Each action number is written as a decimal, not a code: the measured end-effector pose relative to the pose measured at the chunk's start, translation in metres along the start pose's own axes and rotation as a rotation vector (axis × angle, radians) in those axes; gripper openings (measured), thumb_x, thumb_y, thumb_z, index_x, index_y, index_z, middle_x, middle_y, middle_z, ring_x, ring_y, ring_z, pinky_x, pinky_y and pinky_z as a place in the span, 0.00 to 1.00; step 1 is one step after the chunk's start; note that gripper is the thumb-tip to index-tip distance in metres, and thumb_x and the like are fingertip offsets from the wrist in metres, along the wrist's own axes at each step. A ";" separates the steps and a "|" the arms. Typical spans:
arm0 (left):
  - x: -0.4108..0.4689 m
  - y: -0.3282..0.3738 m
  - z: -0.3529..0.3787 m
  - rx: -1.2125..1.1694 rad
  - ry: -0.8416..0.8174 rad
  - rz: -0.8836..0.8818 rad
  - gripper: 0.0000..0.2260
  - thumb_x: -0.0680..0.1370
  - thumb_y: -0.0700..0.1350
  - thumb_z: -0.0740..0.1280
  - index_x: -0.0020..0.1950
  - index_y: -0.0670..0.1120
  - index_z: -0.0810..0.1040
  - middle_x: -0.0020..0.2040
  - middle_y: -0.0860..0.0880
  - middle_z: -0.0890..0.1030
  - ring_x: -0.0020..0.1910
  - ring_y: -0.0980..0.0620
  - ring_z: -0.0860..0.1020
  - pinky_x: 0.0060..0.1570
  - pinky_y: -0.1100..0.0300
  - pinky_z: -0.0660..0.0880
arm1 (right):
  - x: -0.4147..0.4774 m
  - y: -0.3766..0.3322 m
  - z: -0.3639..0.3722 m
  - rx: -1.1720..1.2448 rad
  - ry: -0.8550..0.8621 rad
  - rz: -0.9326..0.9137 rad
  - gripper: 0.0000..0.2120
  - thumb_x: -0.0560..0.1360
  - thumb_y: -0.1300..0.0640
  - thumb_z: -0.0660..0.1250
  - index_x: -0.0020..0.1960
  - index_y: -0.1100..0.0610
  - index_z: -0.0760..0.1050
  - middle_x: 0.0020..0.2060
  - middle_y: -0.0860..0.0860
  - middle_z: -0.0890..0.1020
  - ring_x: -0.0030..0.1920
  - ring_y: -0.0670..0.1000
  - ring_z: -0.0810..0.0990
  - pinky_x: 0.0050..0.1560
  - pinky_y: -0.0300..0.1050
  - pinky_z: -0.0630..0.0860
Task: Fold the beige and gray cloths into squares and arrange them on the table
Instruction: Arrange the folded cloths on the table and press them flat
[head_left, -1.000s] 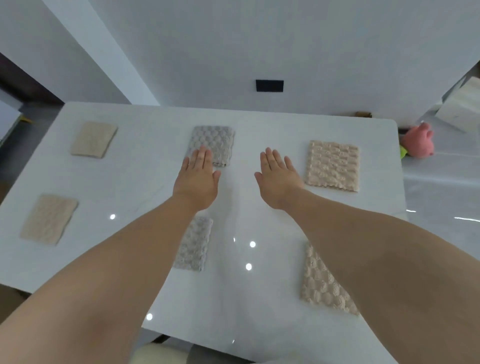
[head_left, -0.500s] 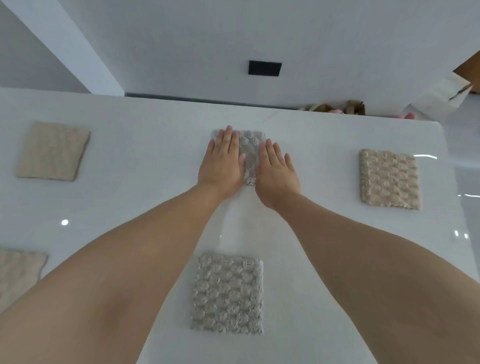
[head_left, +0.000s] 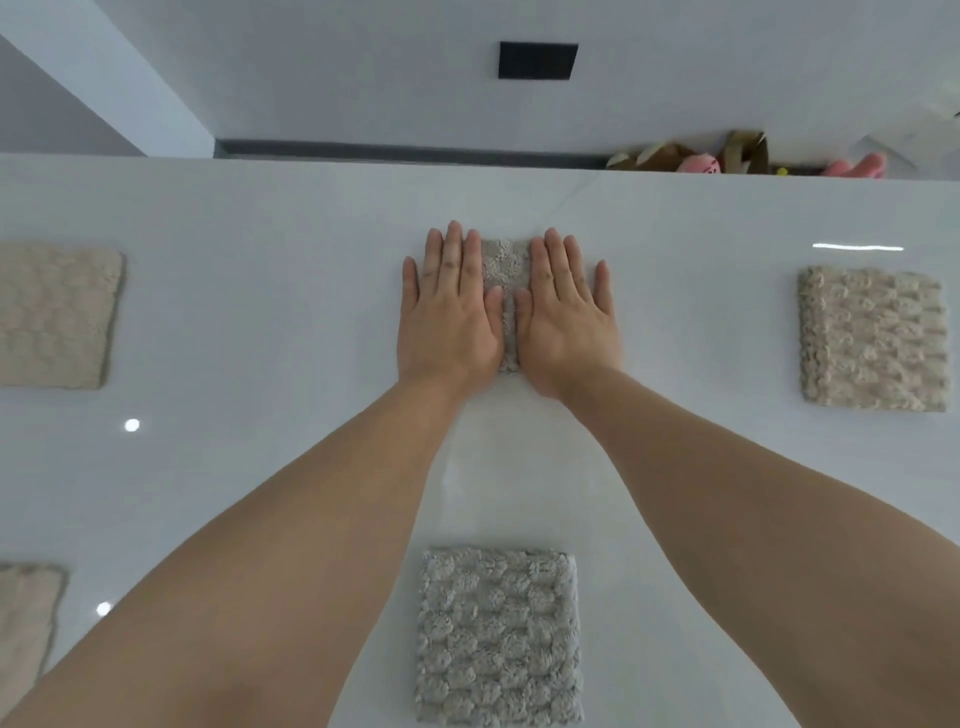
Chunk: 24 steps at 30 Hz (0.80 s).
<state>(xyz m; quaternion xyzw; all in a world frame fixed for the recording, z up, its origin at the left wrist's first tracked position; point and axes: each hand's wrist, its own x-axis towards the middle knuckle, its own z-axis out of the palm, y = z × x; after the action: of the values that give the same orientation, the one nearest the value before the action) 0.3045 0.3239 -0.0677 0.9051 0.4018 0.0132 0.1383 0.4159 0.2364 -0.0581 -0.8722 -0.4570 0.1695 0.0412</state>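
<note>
- Bright, even, cool light from overhead; barely any shadow falls on the glossy white bench (head_left: 260, 322).
- Two round glare spots (head_left: 132, 425) show at left, and a thin glare streak (head_left: 857, 247) at right.
- Wide-angle stretch swells the forearms (head_left: 260, 597) toward the lower edge — detail is slightly soft throughout.

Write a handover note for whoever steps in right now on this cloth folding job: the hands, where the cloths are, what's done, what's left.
Hands: the left hand and right hand lie flat, fingers straight, pressing side by side on the far gray cloth.
Cloths: the near gray cloth lies folded at the near side of the table. The right beige cloth and far-left beige cloth are level with the hands. The near-left beige cloth is cut off by the frame.
Done: those four lie folded and spaced apart.
Left: lift both hands and check that the pressed cloth is square; it is mostly hidden.
</note>
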 end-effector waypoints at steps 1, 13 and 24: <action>0.000 -0.002 0.000 0.008 -0.005 0.016 0.28 0.85 0.53 0.46 0.83 0.42 0.50 0.83 0.44 0.50 0.82 0.45 0.46 0.80 0.44 0.47 | 0.001 0.002 -0.002 -0.010 -0.007 -0.010 0.29 0.84 0.45 0.36 0.83 0.55 0.40 0.82 0.48 0.42 0.81 0.47 0.36 0.80 0.55 0.37; -0.005 -0.004 -0.007 0.026 -0.037 -0.053 0.30 0.85 0.56 0.44 0.83 0.42 0.48 0.83 0.45 0.48 0.82 0.46 0.46 0.79 0.42 0.42 | -0.001 0.003 -0.011 -0.123 -0.040 -0.004 0.30 0.83 0.44 0.34 0.82 0.54 0.38 0.82 0.48 0.40 0.81 0.49 0.36 0.79 0.61 0.37; 0.002 -0.019 -0.004 0.038 -0.042 0.125 0.27 0.86 0.54 0.43 0.83 0.44 0.49 0.84 0.47 0.49 0.82 0.48 0.45 0.80 0.44 0.45 | -0.001 -0.003 -0.003 0.027 0.005 -0.129 0.28 0.85 0.45 0.38 0.83 0.52 0.43 0.82 0.46 0.45 0.81 0.46 0.38 0.80 0.55 0.39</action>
<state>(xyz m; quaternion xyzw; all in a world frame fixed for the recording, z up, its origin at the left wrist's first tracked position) 0.2910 0.3386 -0.0691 0.9310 0.3417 -0.0046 0.1284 0.4144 0.2376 -0.0546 -0.8407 -0.5099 0.1703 0.0651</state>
